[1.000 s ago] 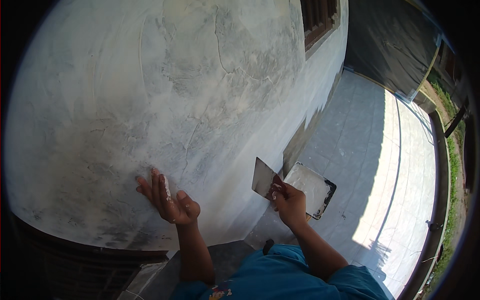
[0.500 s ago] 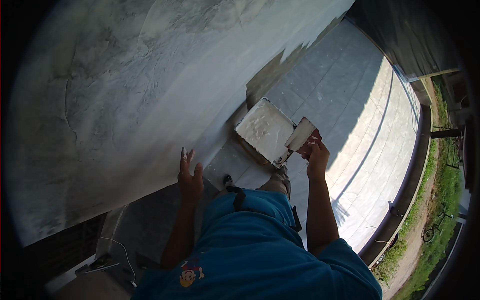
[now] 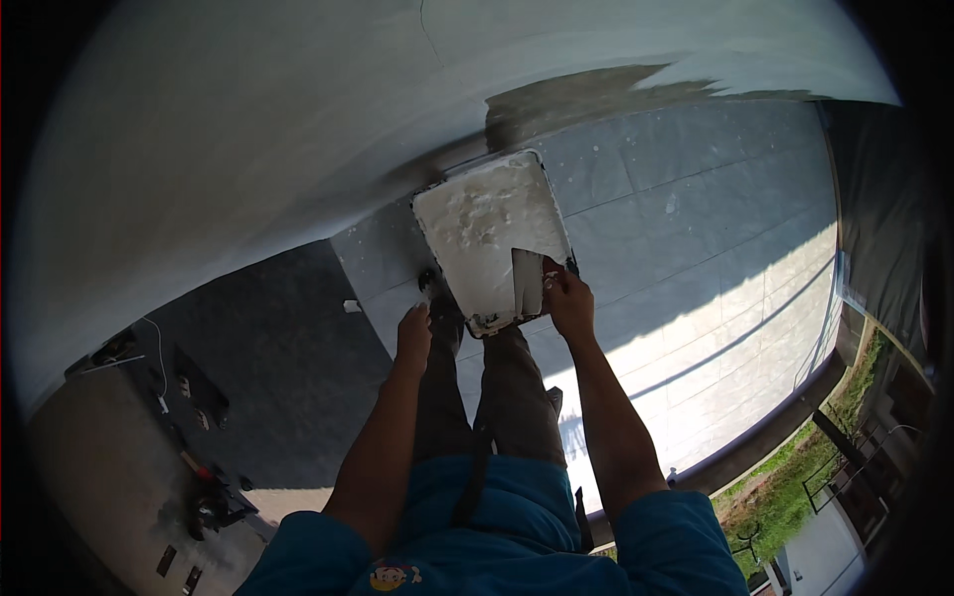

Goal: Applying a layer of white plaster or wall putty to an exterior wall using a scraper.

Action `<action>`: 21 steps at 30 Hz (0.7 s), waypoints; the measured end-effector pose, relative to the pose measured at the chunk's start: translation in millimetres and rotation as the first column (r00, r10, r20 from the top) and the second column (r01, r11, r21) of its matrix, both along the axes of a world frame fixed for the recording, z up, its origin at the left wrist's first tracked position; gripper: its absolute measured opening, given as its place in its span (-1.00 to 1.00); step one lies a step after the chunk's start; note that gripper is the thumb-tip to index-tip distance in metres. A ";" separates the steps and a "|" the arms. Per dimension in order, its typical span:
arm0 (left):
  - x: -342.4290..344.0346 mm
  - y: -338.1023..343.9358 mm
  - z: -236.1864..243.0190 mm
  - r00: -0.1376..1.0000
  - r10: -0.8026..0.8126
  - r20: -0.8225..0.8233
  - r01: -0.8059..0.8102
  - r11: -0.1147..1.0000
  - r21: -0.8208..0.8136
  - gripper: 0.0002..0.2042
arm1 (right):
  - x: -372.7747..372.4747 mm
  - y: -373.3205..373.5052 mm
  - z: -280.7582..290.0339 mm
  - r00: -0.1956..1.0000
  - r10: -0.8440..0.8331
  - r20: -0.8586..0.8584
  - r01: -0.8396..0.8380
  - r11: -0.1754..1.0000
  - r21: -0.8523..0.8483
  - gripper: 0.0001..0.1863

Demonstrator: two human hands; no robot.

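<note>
A rectangular tray (image 3: 570,238) with a dark, smeared rim stands in front of me, filled with off-white wall putty (image 3: 487,214). My right hand (image 3: 571,304) is closed on a putty knife (image 3: 528,282) with a wide blade and a reddish handle end. The blade is over the near right part of the putty; I cannot tell how deep it goes. My left hand (image 3: 413,340) is left of the tray's near end, apart from it, its fingers drawn together with pale smears at the tips and nothing seen in them.
A wall (image 3: 298,149) with a pale coat rises along the far left side; a bare darker patch (image 3: 566,104) shows low on it. Grey floor tiles (image 3: 676,199) lie to the right, partly sunlit. Tools and a cable (image 3: 159,363) lie at the left. My legs (image 3: 512,387) stand close to the tray.
My view has turned toward the tray. My right hand has brought the putty knife from beside the tray to over the putty. My left hand's spread fingers have drawn together.
</note>
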State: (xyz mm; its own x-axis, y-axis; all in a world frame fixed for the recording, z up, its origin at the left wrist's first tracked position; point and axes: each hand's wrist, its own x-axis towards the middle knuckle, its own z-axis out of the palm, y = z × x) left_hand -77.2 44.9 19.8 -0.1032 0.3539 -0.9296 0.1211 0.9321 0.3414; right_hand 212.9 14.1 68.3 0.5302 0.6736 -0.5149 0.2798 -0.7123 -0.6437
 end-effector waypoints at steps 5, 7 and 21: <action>51.1 -4.2 -18.6 0.984 0.143 0.110 -0.153 0.984 0.094 -0.35 | 9.4 24.7 -46.5 0.969 0.241 0.053 -0.240 0.970 -0.031 -0.76; 62.0 2.5 -22.4 0.973 0.200 0.119 -0.212 0.972 0.104 -0.38 | 4.4 37.7 -57.0 0.965 0.252 0.072 -0.251 0.968 -0.016 -0.76; 68.2 4.8 -24.3 0.930 0.338 0.144 -0.360 0.916 0.178 -0.41 | -2.2 58.5 -67.9 0.905 0.352 0.240 -0.359 0.933 -0.015 -0.78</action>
State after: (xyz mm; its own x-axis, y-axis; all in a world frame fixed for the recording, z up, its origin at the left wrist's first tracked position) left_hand -9.0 49.8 -4.5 -0.1566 0.4919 -0.8565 -0.2474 0.8200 0.5161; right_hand 210.8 72.6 0.4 0.3560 0.8525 -0.3829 0.6562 -0.5197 -0.5471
